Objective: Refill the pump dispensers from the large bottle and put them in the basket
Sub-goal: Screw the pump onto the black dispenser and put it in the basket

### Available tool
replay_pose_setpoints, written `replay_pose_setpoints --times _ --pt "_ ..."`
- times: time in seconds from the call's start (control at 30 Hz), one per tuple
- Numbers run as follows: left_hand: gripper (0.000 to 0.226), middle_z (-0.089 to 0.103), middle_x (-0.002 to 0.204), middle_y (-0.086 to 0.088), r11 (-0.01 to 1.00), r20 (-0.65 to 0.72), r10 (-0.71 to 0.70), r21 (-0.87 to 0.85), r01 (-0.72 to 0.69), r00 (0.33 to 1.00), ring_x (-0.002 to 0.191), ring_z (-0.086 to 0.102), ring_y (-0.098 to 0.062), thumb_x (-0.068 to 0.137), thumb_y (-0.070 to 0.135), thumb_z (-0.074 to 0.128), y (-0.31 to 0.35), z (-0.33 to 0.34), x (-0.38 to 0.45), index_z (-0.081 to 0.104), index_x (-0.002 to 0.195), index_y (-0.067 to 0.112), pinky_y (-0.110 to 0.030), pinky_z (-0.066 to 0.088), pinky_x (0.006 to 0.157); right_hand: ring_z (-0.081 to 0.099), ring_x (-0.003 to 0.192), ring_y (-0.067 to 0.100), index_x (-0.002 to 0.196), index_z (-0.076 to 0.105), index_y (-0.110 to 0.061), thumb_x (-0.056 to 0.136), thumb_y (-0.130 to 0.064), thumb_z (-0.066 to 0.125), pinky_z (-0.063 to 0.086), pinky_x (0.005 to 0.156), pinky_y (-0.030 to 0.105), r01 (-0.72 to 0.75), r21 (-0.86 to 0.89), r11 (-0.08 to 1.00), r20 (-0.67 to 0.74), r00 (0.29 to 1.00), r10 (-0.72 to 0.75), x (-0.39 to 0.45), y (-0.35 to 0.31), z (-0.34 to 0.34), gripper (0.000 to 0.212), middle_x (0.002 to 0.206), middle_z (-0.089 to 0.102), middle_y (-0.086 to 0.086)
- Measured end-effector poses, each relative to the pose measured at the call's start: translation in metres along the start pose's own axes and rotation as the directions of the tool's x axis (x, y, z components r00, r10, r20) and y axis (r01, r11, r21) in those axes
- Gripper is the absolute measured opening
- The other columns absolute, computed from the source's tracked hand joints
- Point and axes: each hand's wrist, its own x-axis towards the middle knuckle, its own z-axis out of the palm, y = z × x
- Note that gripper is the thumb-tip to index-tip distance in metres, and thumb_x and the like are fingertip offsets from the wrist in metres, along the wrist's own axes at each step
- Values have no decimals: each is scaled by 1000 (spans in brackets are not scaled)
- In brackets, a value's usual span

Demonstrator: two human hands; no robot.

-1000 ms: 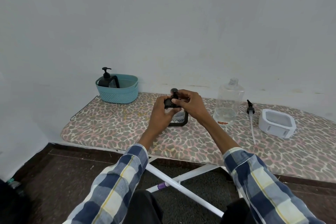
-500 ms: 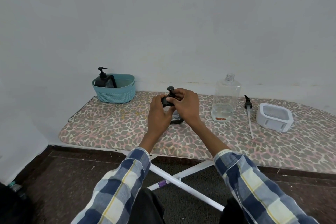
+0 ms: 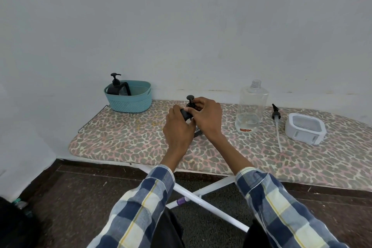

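Hands — left hand (image 3: 178, 127) and right hand (image 3: 207, 118) — clasp pump dispenser (image 3: 188, 110); large bottle (image 3: 250, 108), basket (image 3: 128, 96) flank them.

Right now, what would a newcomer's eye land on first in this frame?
Both hands, left and right, closed around a small black pump dispenser at the middle of the leopard-print ironing board. To the right stands the uncapped, nearly empty large bottle; at far left, a teal basket already holds one dispenser.

left hand (image 3: 178, 129), right hand (image 3: 207, 119), both clasped together
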Motion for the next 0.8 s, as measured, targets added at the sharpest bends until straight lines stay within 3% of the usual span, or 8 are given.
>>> replay_pose_setpoints --times 0.27,0.63,0.8 --pt "23 58 93 2 998 7 -60 19 60 998 82 60 -26 90 33 67 9 -5 -1 50 98 18 -47 52 66 76 93 2 106 82 -24 80 -23 85 62 91 30 2 -11 1000 -32 999 -3 -7 -6 -2 26 98 82 -9" --pt "33 63 110 -7 987 24 -70 150 66 997 96 64 -31 98 34 65 13 -4 -4 48 117 11 -41 41 69 75 89 5 106 82 -23 83 -22 86 62 86 33 -11 -38 999 -84 996 8 -17 -11 0 23 97 81 -8" --pt "41 63 119 -10 970 55 -55 242 40 997 105 66 -32 101 37 64 14 -3 -3 46 124 9 -42 45 73 76 90 7 106 82 -24 83 -29 87 63 86 35 -6 -68 998 -116 993 -2 -19 -12 2 25 97 82 -7"
